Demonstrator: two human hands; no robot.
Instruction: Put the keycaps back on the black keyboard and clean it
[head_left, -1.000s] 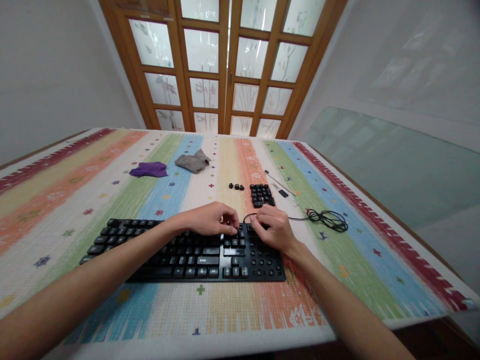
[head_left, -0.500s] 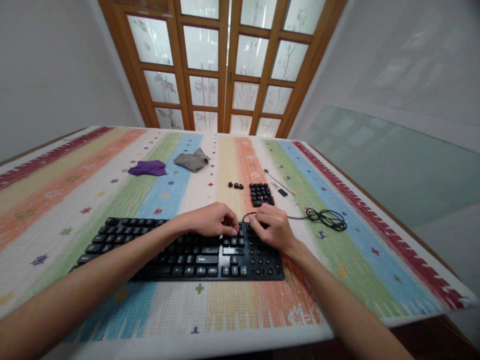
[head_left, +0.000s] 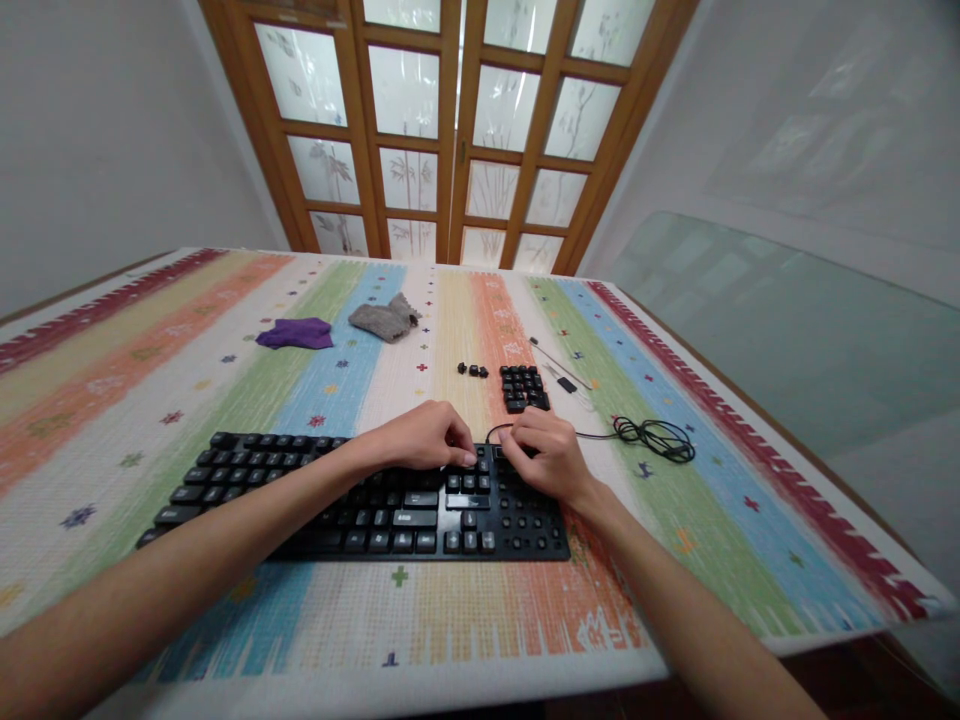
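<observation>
A black keyboard (head_left: 397,518) lies on the patterned tablecloth, with bare switches showing at its right-hand number pad. My left hand (head_left: 431,437) is at its upper edge, thumb and fingers pinched together over the keys left of the number pad. What sits between those fingertips is hidden. My right hand (head_left: 546,452) has its fingers curled over the upper right corner of the keyboard, gripping there. Just beyond that hand, a block of loose black keycaps (head_left: 523,386) stands in rows. A few more small black keycaps (head_left: 473,370) lie to its left.
A coiled black cable (head_left: 656,438) lies to the right. Behind the keycaps are a thin rod-like tool (head_left: 559,362) and a small dark piece (head_left: 566,384) with thin wire. Farther left lie a purple cloth (head_left: 295,333) and a grey cloth (head_left: 384,318) on the striped tablecloth (head_left: 187,400).
Both hands stay in almost the same places on the keyboard. The view has shifted very slightly; nothing else has visibly moved.
</observation>
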